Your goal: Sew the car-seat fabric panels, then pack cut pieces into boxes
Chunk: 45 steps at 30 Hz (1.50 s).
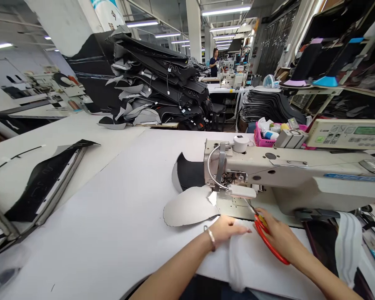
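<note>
**Left hand:** My left hand (228,231), a bangle (211,240) on its wrist, lies open and relaxed at 6 o'clock, fingers extended and not clenched. Its fingertips are just beside or touching a white ribbed fabric strip (236,266) that hangs over the table edge.

**Right hand:** My right hand (279,237) is closed around red-handled scissors (266,239) at 5 o'clock. The blades point toward the machine's needle area.

**Main piece:** A curved grey-backed fabric panel (187,206) lies at 12 o'clock, its far end under the presser foot. A black section (189,171) shows beyond the machine head; I cannot tell if it is the same piece.

**Machine:** An industrial sewing machine (287,166) stands at 1 o'clock, with a digital control panel (346,134) at 2 o'clock.

**Around:** A black panel with grey edging (40,191) lies on the white work table (112,187) at 9 o'clock. A pink basket of supplies (264,137) sits behind the machine. A tall stack of black-and-grey panels (158,83) rises at 11 o'clock. A co-worker (214,62) stands far off at 12 o'clock.
</note>
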{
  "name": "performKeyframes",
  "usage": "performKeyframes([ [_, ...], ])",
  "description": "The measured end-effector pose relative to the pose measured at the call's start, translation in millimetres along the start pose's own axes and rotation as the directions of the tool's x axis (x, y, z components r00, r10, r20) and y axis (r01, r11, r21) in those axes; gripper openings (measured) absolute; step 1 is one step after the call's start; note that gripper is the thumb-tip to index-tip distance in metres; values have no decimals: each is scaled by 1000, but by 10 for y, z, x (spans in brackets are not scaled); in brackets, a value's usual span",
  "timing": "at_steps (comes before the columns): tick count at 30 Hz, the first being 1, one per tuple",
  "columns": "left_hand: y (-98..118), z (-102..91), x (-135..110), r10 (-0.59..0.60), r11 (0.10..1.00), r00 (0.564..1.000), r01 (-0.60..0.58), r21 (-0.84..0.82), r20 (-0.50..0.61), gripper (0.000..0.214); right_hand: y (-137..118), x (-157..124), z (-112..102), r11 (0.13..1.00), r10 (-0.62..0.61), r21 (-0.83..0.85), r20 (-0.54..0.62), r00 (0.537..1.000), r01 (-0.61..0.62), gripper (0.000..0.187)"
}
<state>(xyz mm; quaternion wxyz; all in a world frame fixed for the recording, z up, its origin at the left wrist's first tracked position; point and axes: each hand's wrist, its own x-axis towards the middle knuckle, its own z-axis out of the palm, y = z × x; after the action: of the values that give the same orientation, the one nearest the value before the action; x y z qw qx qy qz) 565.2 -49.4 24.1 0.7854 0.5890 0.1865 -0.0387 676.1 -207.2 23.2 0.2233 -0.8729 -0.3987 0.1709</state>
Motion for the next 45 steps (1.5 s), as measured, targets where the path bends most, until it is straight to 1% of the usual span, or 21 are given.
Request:
performKeyframes([
  [2,-75,191,260,-78,997,976,71,-43,-204,11,28,-163,125,999,20,-24,-177,984,-25,44],
  [4,-135,334,529,-110,991,944,82,-103,-312,13,19,-255,341,996,-24,-85,-333,943,-5,46],
  [6,-160,411,716,-91,988,945,47,-146,-315,24,12,-274,574,976,-102,-216,-442,891,5,46],
  [8,-157,395,753,-11,995,957,-18,-96,-291,43,39,-246,727,920,-171,-390,-474,864,-32,47],
  [10,-139,280,630,171,978,950,-131,162,-262,51,97,-211,738,837,-201,-540,-453,868,-88,48],
  [11,-130,191,519,299,906,926,-200,373,-229,47,126,-199,688,798,-199,-592,-436,878,-113,48],
  [12,-123,90,389,425,765,888,-246,595,-179,38,144,-192,609,765,-187,-629,-421,887,-137,49],
  [14,-117,-119,124,594,357,804,-220,908,-39,25,116,-182,406,724,-148,-667,-399,905,-175,46],
  [16,-129,-289,-72,649,32,760,-70,997,33,22,-31,-143,216,727,-138,-670,-357,924,-151,38],
  [17,-142,-348,-124,669,-72,742,9,997,41,21,-147,-98,146,746,-149,-658,-317,936,-104,34],
  [20,-201,-414,-109,723,-248,686,147,957,82,24,-573,175,80,817,-273,-559,-164,948,138,36],
  [22,-239,-417,-24,735,-305,667,167,937,121,25,-819,443,132,824,-378,-491,-101,920,284,42],
  [24,-262,-450,50,732,-330,663,145,933,156,26,-967,710,217,833,-402,-428,-33,915,351,41],
  [26,-265,-539,80,725,-310,661,59,949,195,26,-1007,915,300,868,-365,-352,25,931,350,32],
  [28,-256,-672,72,721,-218,657,-88,972,221,28,-969,1026,364,901,-326,-295,28,945,319,24],
  [31,-225,-869,42,729,105,678,-248,963,95,30,-852,1039,444,929,-279,-261,-29,960,262,21],
  [34,-184,-985,45,640,505,744,-219,835,-191,24,-738,978,559,950,-260,-199,-78,962,240,12],
  [37,-146,-1029,72,497,736,785,-157,659,-369,21,-657,932,706,959,-277,14,-167,946,284,6],
  [41,-113,-1018,80,448,800,795,-152,581,-409,20,-601,923,837,911,-277,238,-253,927,337,9],
  [43,-98,-985,63,477,751,812,-179,635,-336,19,-585,933,863,898,-270,277,-267,925,342,10],
  [45,-83,-944,42,529,653,815,-212,727,-238,18,-569,945,877,892,-273,289,-269,923,348,10],
])
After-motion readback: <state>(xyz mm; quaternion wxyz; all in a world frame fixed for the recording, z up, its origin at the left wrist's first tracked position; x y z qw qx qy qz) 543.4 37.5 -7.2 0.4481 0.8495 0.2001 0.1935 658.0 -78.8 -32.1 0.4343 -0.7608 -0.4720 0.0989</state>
